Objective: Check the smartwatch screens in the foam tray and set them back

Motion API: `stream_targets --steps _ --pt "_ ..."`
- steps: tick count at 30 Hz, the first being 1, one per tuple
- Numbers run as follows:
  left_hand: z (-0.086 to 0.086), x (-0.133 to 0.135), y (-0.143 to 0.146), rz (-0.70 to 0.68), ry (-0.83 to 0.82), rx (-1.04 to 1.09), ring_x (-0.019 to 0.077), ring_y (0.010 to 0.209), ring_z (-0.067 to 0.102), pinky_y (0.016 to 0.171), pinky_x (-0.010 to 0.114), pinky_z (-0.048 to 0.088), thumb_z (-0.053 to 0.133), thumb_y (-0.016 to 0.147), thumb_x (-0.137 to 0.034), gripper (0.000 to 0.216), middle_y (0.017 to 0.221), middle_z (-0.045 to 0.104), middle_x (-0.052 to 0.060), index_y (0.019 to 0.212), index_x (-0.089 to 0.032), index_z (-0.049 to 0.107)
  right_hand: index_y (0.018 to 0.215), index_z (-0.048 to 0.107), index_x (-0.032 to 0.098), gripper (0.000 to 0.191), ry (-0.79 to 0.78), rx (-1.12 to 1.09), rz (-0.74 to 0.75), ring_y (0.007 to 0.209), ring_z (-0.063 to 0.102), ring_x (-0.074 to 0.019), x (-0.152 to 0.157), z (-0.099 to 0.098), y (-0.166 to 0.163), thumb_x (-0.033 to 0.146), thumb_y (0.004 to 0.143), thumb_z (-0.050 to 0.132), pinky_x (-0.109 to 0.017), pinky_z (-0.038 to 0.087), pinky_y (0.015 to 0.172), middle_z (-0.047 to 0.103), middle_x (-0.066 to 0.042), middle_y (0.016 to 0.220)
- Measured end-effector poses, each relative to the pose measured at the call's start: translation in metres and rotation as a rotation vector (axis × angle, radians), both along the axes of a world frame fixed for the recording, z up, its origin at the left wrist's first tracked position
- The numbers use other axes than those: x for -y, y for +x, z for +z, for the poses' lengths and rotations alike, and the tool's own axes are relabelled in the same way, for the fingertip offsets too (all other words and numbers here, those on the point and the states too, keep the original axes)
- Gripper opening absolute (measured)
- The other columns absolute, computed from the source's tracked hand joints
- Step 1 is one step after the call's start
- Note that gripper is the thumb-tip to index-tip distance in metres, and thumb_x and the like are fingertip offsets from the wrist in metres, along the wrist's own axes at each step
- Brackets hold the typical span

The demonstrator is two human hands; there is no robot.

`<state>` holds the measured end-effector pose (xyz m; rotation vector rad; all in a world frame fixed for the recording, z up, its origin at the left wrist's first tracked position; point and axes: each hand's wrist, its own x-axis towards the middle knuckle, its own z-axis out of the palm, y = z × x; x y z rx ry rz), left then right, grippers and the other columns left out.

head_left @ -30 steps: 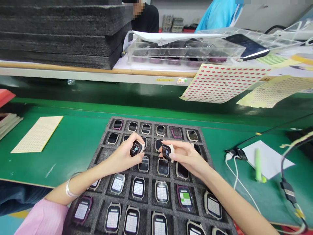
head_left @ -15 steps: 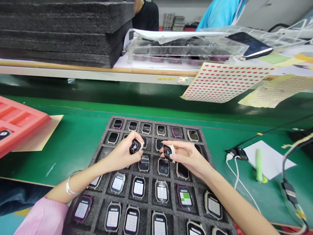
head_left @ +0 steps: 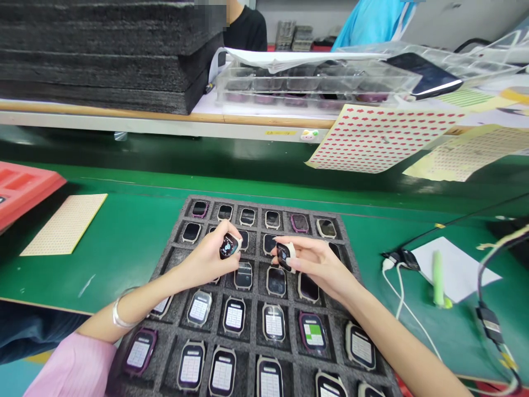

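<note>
**Both hands pinching one watch body each, over the foam tray**

- Left hand (head_left: 205,266) is closing thumb and fingertips on the left watch body (head_left: 227,246). The grip is narrow and sits on the case edges, so the screen is staying uncovered and tilted toward the camera.
- Right hand (head_left: 320,266) is doing the same with the right watch body (head_left: 284,256). It is pinching the sides with the index finger lying along the top, and the screen is angling inward.
- Both units are hanging just above the middle rows of the foam tray (head_left: 264,203), near each other but not touching. The forearms are crossing over the near rows, which is keeping the hands low and close to the pockets.
- Held units: strapless, pale cream cases with dark glass. A faint graphic is showing on the left screen. I can't read the right one.
- The tray is grey foam with one watch per pocket, face up, so every screen is readable from above. The near rows are showing white grid screens, and one is showing green (head_left: 313,333). The far rows are sitting dark.
- The tray is lying on the green bench mat (head_left: 124,237), square to the person.
- A white cable (head_left: 397,300) and a green marker (head_left: 436,275) on white paper are parked to the right, clear of the tray. A yellow label sheet (head_left: 64,223) is lying to the left.
- A stack of black foam sheets (head_left: 103,49) is sitting on the far shelf.
</note>
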<state>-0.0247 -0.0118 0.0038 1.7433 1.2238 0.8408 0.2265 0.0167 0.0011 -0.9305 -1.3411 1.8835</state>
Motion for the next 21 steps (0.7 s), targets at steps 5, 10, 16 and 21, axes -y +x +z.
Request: stream_targets --steps 5,10,16,21 --pt "0.0028 -0.0006 0.0001 0.041 0.03 -0.026 0.0135 0.069 0.043 0.066 0.025 0.035 0.051 0.072 -0.01 0.021 0.079 0.044 -0.003 0.087 -0.021 0.041 0.108 0.069 0.019 0.037 0.004 0.035 -0.006 0.087 0.069 -0.0242 -0.0013 -0.0008 0.0013 0.027 0.073 0.078 -0.039 0.051 0.085 0.071 -0.01 0.099" --pt "0.0023 -0.002 0.0012 0.115 0.085 -0.025 0.0142 0.073 0.047 0.068 0.025 0.037 0.053 0.074 -0.013 0.021 0.082 0.047 -0.002 0.09 -0.021 0.042 0.111 0.069 0.021 0.038 0.019 0.029 0.002 0.088 0.068 -0.023 -0.0016 -0.0015 0.0018 0.026 0.074 0.077 -0.037 0.05 0.085 0.071 -0.009 0.1" --pt "0.0045 -0.0004 0.0019 0.115 0.078 -0.024 0.0142 0.072 0.048 0.068 0.025 0.037 0.051 0.074 -0.013 0.018 0.08 0.047 -0.002 0.087 -0.021 0.041 0.107 0.071 0.02 0.036 -0.004 0.022 0.002 0.086 0.069 -0.0231 -0.0008 -0.0016 0.0018 0.023 0.072 0.079 -0.038 0.051 0.086 0.072 -0.009 0.098" --pt "0.0037 -0.0006 0.0012 0.067 0.043 -0.05 0.0142 0.071 0.048 0.067 0.025 0.037 0.051 0.074 -0.013 0.02 0.08 0.048 -0.002 0.089 -0.021 0.041 0.11 0.069 0.021 0.037 0.004 0.009 0.006 0.089 0.069 -0.023 -0.0002 -0.0012 0.001 0.024 0.074 0.078 -0.037 0.05 0.087 0.072 -0.009 0.1"
